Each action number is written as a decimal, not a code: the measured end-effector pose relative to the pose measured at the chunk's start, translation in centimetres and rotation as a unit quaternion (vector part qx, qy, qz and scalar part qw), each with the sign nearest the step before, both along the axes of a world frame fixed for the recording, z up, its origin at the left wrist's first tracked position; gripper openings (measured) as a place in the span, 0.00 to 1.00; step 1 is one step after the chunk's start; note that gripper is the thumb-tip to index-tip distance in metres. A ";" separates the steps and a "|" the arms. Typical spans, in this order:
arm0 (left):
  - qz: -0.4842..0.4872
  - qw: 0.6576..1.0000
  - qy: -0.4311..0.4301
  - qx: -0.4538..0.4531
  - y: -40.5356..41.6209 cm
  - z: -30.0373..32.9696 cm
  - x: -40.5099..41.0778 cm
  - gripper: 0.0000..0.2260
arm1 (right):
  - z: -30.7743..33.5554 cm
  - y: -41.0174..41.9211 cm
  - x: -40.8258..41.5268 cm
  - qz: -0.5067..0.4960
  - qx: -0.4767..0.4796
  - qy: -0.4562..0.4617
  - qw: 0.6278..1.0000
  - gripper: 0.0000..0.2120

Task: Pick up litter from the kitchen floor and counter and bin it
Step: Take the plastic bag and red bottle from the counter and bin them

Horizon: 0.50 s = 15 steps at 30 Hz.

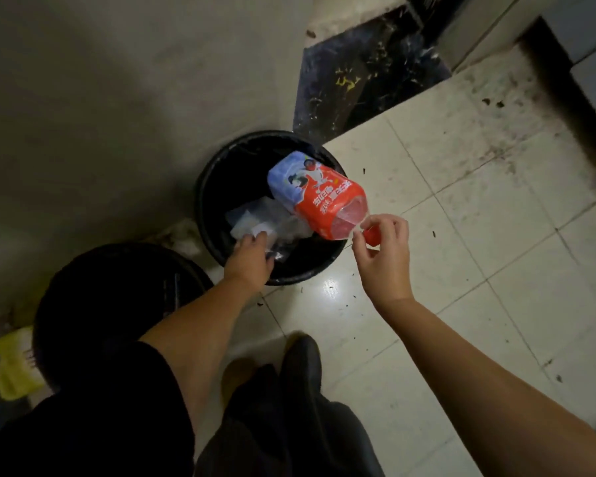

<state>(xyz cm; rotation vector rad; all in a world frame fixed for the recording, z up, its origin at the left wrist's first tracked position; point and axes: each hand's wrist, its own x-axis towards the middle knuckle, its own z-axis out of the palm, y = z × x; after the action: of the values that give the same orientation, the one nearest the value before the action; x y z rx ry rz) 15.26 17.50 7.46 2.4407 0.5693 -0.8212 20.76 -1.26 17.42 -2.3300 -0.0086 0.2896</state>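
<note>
A round black bin (205, 197) stands on the floor against the wall. Over its right rim hangs a plastic bottle (315, 194) with a red and blue label, its base pointing into the bin. My right hand (386, 256) pinches the bottle at its red cap and neck. Inside the bin lie clear plastic wrappers and white scraps (255, 220). My left hand (250, 258) reaches over the near rim, fingers on the clear plastic; whether it grips it is unclear.
A second black round container (117, 304) stands at my left knee. Something yellow (12, 366) lies on the floor by the wall. A dark marble threshold (362, 80) sits beyond the bin. The pale floor tiles (461, 235) are speckled with dirt. My dark shoe (301, 359) is below.
</note>
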 end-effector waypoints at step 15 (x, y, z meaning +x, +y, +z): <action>-0.056 0.977 0.204 -0.008 8.3 3.1 -29.1 0.25 | -1.8 19.1 -14.0 0.461 -0.110 0.124 0.872 0.11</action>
<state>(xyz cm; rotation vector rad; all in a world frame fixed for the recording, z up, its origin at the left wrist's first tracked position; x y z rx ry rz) -13.88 25.84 10.56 2.3138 0.5683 -1.3847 6.72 17.82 15.59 -2.3256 -1.0289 1.1021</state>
